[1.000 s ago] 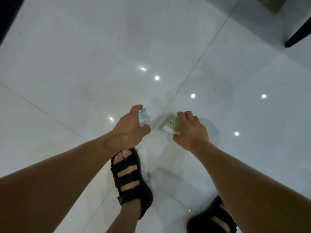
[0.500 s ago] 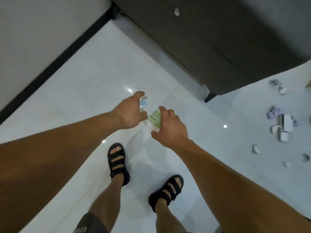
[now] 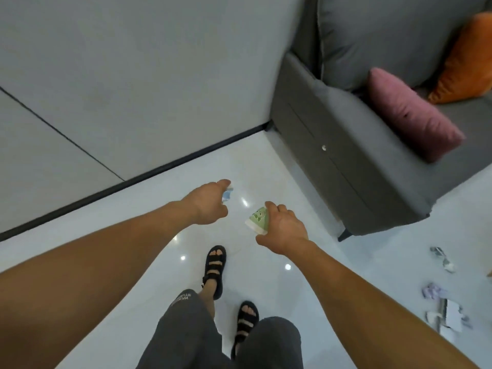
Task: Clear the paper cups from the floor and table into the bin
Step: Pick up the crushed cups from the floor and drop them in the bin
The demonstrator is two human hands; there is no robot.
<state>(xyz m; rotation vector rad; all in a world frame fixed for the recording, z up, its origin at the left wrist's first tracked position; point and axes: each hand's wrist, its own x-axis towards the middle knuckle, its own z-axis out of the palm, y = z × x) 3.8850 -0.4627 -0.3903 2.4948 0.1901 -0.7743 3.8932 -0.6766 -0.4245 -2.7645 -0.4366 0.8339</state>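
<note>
Head view: each hand holds one paper cup above the floor.
The left hand point(image 3: 207, 202) curls around a blue-printed cup point(image 3: 228, 194), which is mostly hidden by the fingers. The right hand point(image 3: 283, 227) grips a green-printed cup point(image 3: 257, 219) from above, near and right of the first. Both cups are clear of the white floor point(image 3: 266, 169), left of the grey sofa point(image 3: 346, 155). Crumpled litter point(image 3: 439, 307) lies at near right.

- Left hand point(image 3: 207, 203) holds left cup point(image 3: 228, 194); right hand point(image 3: 285, 227) holds right cup point(image 3: 257, 219); hands apart, above floor point(image 3: 372, 249).
- Sofa point(image 3: 346, 169) right of hands, by wall point(image 3: 133, 75).
- Cushions point(image 3: 410, 115) on sofa.
- Litter point(image 3: 439, 302) on floor, far right, before sofa.
</note>
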